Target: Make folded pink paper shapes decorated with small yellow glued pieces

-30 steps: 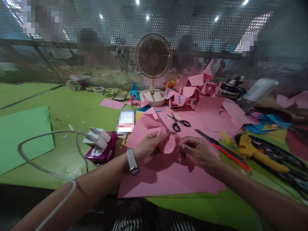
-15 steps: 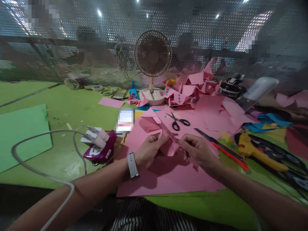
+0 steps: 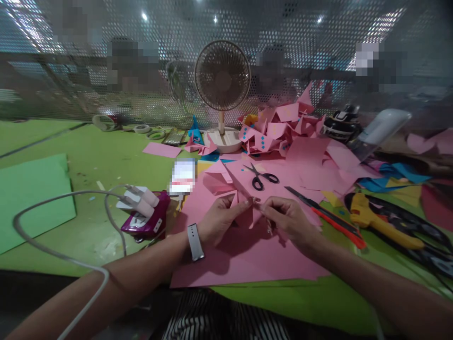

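Observation:
A folded pink paper piece (image 3: 245, 218) is held in my left hand (image 3: 221, 219), whose thumb presses along its top. Close against the paper's right side, my right hand (image 3: 285, 217) is closed in a pinch. Something small and pale shows between the two thumbs, too blurred to name. A thin, shiny twisted strip (image 3: 270, 230) hangs beneath my right fingers. Both hands are over a large pink sheet (image 3: 269, 269) on the green table. Black-handled scissors (image 3: 260, 179) lie open just beyond my hands.
On the right lie an orange utility knife (image 3: 336, 224) and a yellow-handled tool (image 3: 382, 222). Folded pink pieces (image 3: 279, 125) are heaped beside a fan (image 3: 222, 78). A purple power strip (image 3: 145, 222) with white chargers, a cable (image 3: 60, 257) and a phone (image 3: 182, 176) are at left.
My left thumb has slid slightly forward, and the pale bit now shows between my fingertips. The pink piece's right edge has dropped a little. The view has shifted slightly.

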Motion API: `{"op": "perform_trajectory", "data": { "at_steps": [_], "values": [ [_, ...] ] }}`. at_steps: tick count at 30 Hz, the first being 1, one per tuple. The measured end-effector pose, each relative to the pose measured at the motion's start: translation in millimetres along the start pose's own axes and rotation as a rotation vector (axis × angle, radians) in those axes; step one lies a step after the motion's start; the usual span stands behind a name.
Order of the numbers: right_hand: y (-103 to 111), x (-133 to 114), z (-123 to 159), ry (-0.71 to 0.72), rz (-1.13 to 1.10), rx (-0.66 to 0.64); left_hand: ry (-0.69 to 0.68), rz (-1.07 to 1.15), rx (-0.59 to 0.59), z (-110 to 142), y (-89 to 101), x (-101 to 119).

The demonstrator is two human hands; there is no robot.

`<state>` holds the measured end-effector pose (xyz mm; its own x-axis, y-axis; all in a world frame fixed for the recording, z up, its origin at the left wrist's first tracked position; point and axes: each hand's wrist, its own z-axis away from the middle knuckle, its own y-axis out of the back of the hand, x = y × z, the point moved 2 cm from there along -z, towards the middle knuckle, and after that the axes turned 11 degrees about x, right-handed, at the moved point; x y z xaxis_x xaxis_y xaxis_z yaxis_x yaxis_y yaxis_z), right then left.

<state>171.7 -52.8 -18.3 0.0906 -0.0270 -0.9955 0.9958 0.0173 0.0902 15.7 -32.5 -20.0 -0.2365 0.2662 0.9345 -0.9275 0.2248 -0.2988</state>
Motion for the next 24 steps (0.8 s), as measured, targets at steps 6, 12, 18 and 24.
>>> {"op": "perform_trajectory", "data": {
  "at_steps": [6,12,18,24],
  "values": [
    [0.1,0.2,2.1,-0.023,0.004,-0.008,-0.082,-0.055,-0.001,0.3,-0.8,0.5],
    [0.3,4.2,1.7,-0.033,-0.036,0.01,-0.09,-0.07,0.012,-1.5,-0.5,-0.8],
    [0.6,7.9,-2.5,-0.042,-0.051,0.034,-0.092,-0.09,0.035,-2.9,-1.5,-2.0],
    [1.4,7.5,-3.2,-0.037,-0.013,0.032,-0.118,-0.089,0.033,-2.2,-2.8,0.2]
  ]
}}
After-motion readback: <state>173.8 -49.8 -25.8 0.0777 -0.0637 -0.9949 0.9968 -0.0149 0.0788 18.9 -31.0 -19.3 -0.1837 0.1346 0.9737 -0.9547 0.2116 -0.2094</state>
